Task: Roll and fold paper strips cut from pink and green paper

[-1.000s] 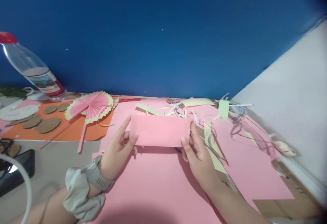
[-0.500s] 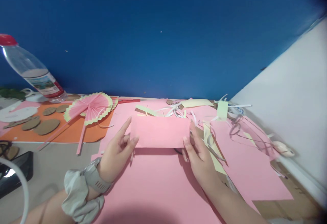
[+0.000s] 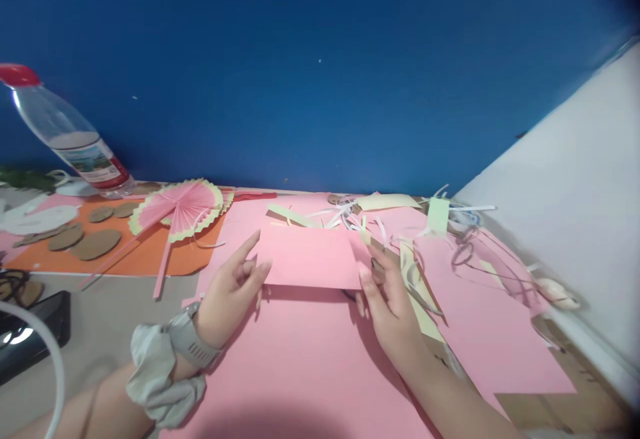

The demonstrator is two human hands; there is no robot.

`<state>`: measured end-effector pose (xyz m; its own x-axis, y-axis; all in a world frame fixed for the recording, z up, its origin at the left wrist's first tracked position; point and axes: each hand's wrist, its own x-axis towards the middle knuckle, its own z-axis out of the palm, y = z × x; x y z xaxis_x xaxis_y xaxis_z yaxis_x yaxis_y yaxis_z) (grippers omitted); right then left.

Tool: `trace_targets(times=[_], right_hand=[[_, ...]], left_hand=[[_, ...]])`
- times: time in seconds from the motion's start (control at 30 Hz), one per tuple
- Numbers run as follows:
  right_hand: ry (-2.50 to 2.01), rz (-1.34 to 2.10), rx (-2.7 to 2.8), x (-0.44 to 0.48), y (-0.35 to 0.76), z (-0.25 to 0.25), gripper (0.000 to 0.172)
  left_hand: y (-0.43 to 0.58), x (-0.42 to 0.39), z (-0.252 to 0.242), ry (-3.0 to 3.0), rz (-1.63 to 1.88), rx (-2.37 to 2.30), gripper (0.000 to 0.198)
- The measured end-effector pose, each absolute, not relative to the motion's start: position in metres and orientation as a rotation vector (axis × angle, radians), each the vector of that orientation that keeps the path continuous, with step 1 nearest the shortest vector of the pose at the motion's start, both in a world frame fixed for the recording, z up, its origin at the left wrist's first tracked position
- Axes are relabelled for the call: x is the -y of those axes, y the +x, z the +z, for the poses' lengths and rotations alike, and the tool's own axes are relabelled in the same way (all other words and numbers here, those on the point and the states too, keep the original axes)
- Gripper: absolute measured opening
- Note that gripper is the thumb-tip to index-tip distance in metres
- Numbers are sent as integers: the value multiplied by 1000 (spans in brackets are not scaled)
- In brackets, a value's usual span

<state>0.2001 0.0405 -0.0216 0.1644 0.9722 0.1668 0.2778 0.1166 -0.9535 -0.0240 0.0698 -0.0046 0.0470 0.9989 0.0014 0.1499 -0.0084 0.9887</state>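
A pink rectangle of paper (image 3: 310, 259) is held up between my two hands, above a large pink sheet (image 3: 300, 352) on the table. Its left edge is pinched by my left hand (image 3: 237, 285), thumb in front and index finger stretched along the side. My right hand (image 3: 387, 299) grips the right edge near the lower corner, with the thumb on the front and other fingers behind. That right end bends slightly. A grey watch (image 3: 193, 339) and a pale scrunchie (image 3: 163, 375) circle my left wrist.
Left of the sheet lies a pink and yellow folded paper fan (image 3: 180, 205) on orange paper (image 3: 195, 252), near cardboard discs (image 3: 97, 244). A bottle (image 3: 75, 139) stands by the blue wall. Paper strips (image 3: 345, 212) lie behind my hands; a black phone (image 3: 37, 335) is at far left.
The right end of the pink paper now bends, and my right index finger has shifted down from its top corner. The whole view has moved slightly.
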Motion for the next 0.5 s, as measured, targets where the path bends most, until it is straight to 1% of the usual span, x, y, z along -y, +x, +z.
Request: trace_targets(times=[0.13, 0.2, 0.27, 0.33, 0.43, 0.47, 0.5], right_hand=[[-1299, 992, 1272, -41, 201, -22, 21], [-1262, 1038, 1282, -41, 201, -21, 19], [-1230, 1089, 1308, -41, 201, -18, 21], [-1209, 1166, 1376, -40, 200, -15, 23], [-1236, 1283, 1577, -37, 196, -8, 18], [-1258, 1308, 1661, -36, 195, -5, 20], [-1279, 1321, 1742, -34, 193, -4, 25]], left_hand=[[-25, -71, -6, 1220, 1154, -1180, 54], [-26, -73, -6, 1186, 1174, -1154, 47], [-28, -74, -6, 1165, 1203, -1139, 42], [-29, -74, -6, 1135, 1239, -1109, 42], [-26, -71, -6, 1100, 1209, -1006, 39], [-23, -69, -5, 1105, 1181, -974, 36], [-20, -67, -4, 1122, 1151, -955, 32]])
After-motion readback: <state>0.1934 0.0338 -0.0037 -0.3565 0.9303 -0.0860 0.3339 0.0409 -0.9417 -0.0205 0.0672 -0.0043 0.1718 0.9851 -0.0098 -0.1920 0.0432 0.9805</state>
